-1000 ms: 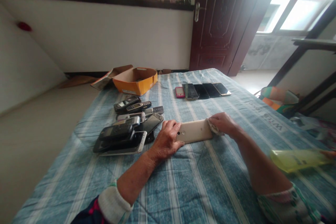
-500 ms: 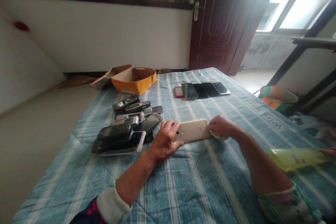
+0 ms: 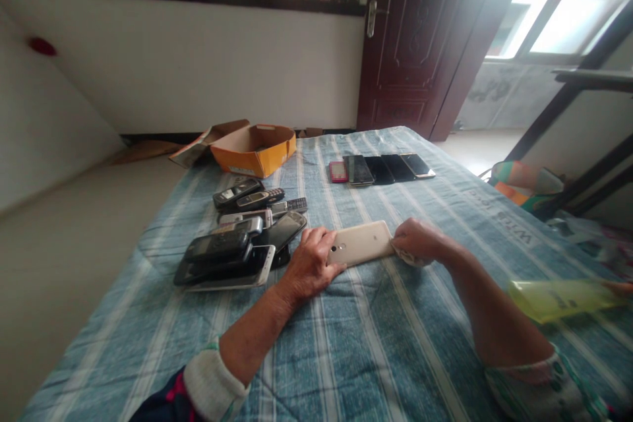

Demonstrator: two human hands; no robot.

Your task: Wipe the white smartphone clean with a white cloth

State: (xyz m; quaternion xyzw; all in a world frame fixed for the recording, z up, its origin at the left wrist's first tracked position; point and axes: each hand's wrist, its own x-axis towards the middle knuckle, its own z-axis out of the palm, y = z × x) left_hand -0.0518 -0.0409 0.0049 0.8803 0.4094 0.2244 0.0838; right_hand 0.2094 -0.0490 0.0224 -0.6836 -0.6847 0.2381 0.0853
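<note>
A gold phone (image 3: 361, 242) lies back-up on the blue striped cloth (image 3: 366, 343) in the middle. My left hand (image 3: 310, 264) grips its left end, fingers curled over the edge. My right hand (image 3: 419, 239) is closed on a small white cloth (image 3: 406, 254) pressed at the phone's right end. Just left of my left hand sits a pile of several old phones (image 3: 242, 237).
A row of several phones (image 3: 380, 169) lies further back on the cloth. An open orange cardboard box (image 3: 254, 148) stands at the far left corner. A yellow-green plastic bottle (image 3: 558, 298) lies at the right. A dark wooden door (image 3: 420, 39) stands behind.
My right hand with the cloth has slid a little along the phone's right end; the phone has shifted slightly left. My left hand keeps its grip.
</note>
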